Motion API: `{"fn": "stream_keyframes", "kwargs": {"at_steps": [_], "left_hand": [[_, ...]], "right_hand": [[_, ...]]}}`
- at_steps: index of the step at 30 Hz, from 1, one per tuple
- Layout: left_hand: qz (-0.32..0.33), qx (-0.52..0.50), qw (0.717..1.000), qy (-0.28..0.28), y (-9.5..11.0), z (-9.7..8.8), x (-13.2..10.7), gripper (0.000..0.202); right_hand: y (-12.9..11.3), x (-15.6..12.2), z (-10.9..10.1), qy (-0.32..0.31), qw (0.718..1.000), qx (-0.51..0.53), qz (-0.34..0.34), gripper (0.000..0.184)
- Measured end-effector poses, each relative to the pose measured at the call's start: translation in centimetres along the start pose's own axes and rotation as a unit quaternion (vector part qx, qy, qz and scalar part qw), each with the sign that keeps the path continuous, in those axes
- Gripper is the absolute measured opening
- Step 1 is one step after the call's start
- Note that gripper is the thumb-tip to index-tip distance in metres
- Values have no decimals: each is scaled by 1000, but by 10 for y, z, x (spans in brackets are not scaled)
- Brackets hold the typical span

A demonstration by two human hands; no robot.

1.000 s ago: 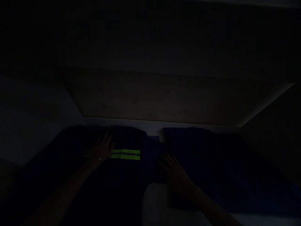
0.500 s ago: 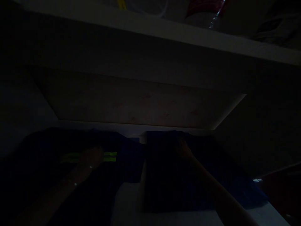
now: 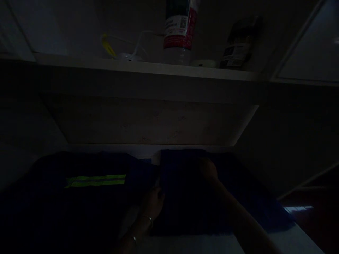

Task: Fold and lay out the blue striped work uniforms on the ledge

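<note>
In deep shadow, a folded dark blue garment (image 3: 182, 211) lies on a white shelf board (image 3: 201, 244). My left hand (image 3: 153, 203), with two bracelets on its wrist, is at this garment's left edge, fingers curled in on the cloth. My right hand (image 3: 209, 168) rests on the upper part of the same garment; its fingertips fade into the dark. To the left lies another dark blue work garment (image 3: 92, 208) with a yellow-green reflective strip (image 3: 96, 180).
An upper shelf (image 3: 148, 67) crosses above my hands. On it stand a bottle with a red and white label (image 3: 178, 31), a dark jar (image 3: 235, 51) and a white cord (image 3: 137, 46) with a yellow piece (image 3: 108, 46). A side wall (image 3: 286, 141) bounds the right.
My left hand has moved right, off the reflective strip to the other garment's edge. My right hand stays about where it was. The view has tilted up, showing more of the upper shelf.
</note>
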State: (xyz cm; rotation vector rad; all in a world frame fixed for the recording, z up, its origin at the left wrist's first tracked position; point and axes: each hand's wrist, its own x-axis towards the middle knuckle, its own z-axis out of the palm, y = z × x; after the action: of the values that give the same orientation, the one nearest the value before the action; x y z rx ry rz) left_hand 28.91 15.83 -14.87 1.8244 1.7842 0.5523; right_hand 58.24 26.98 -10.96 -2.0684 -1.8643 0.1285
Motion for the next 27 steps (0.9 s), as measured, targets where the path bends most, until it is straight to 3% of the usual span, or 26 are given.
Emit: {"fn": "stream_keyframes", "kwargs": {"at_steps": [4, 7, 10, 12, 16, 18, 20, 23, 27], "left_hand": [[45, -68, 995, 50, 16, -8, -7, 28], [21, -250, 968, 13, 25, -13, -17, 14], [6, -447, 891, -80, 31, -14, -31, 9], [5, -502, 851, -153, 34, -17, -44, 11], [30, -385, 834, -394, 45, -34, -74, 18], [80, -289, 831, -469, 53, -42, -89, 33], [104, -210, 863, -448, 61, -39, -103, 47], [87, -168, 932, -310, 73, -18, -121, 64], [50, -148, 978, -140, 92, 14, -128, 79]], "right_hand": [[15, -31, -17, 68, 996, 54, -32, 32], [30, -70, -34, 150, 980, 97, -92, 30], [49, -123, -51, 180, 964, 169, -102, 33], [63, -166, -61, 139, 960, 238, -40, 37], [95, -248, -77, 19, 920, 361, 151, 53], [111, -272, -83, 15, 902, 374, 213, 55], [122, -279, -85, 43, 905, 339, 251, 55], [122, -257, -78, 83, 931, 260, 244, 58], [91, -190, -60, 113, 984, 111, 83, 54]]}}
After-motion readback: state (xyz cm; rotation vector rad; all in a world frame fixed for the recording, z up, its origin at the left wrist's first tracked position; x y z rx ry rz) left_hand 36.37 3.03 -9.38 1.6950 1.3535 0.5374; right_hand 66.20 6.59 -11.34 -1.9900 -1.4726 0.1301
